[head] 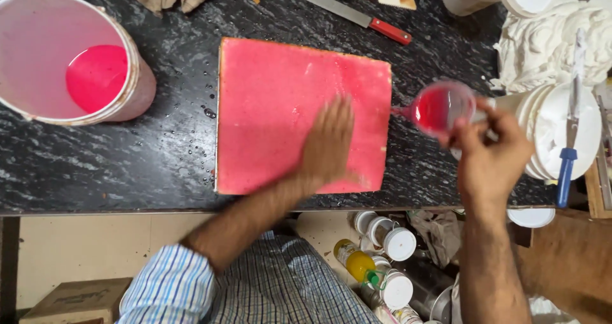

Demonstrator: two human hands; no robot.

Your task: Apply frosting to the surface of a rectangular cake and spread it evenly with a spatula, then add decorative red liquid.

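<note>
1. Two hands are over a dark marbled counter (166,152), well apart from each other.
2. Left hand (328,142) lies flat, fingers spread, palm down on the lower right part of a square pink cake slab (280,101), so it's pressing, not gripping anything.
3. Right hand (491,155) is wrapped around a small clear cup (443,107) of pink liquid, held tilted just past the slab's right edge, spout pointing toward the cake.
4. Slab sits in the middle of the counter, its near edge close to the counter's front.
5. Far left there's a big white bucket (134,75) with a pool of the same pink liquid at the bottom.
6. Up top, a long knife with a red handle (357,14) lies diagonally behind the slab.
7. On the right, a stack of white lids (548,132) with a blue-handled spatula (568,139) lying across it.
8. Water droplets are scattered on the counter left of the slab.
</note>
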